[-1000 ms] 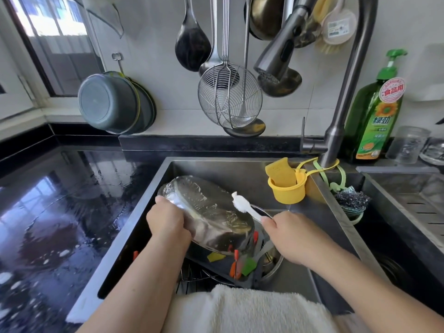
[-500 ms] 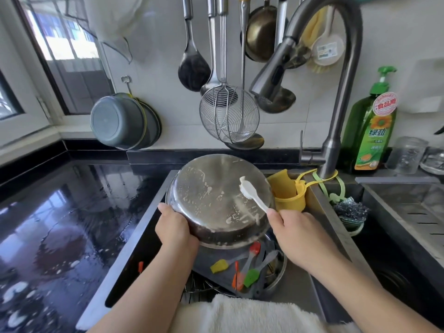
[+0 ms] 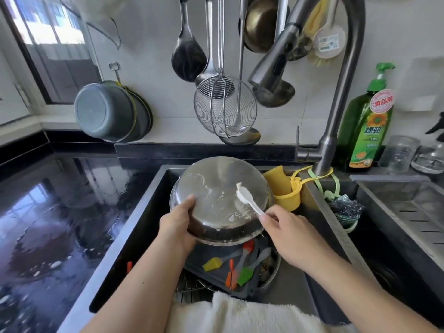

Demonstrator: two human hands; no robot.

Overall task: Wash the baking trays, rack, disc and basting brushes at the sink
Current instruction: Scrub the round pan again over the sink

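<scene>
Left hand point(image 3: 176, 223) clamps round stainless-steel baking pan point(image 3: 221, 200) at its 8 o'clock rim, thumb on the outer base, fingers hidden behind. Right hand point(image 3: 292, 233) pinches handle of white plastic scrub brush point(image 3: 247, 198) btwn thumb and fingertips, brush head touching pan base at approx 2 o'clock from pan centre. Pan is held over the steel sink point(image 3: 319, 207), tilted w/ underside facing camera; base is dull grey w/ white suds smeared mostly on right half, dark band along lower wall. Below pan at 6 o'clock: dark rectangular baking tray point(image 3: 209, 259) lying in sink w/ silicone basting brushes on it, yellow point(image 3: 211, 265), red point(image 3: 248, 247), orange point(image 3: 230, 277), green point(image 3: 245, 276). Wire rack point(image 3: 192, 288) partly visible under tray's near-left corner. White towel point(image 3: 240, 316) at sink's near edge.
</scene>
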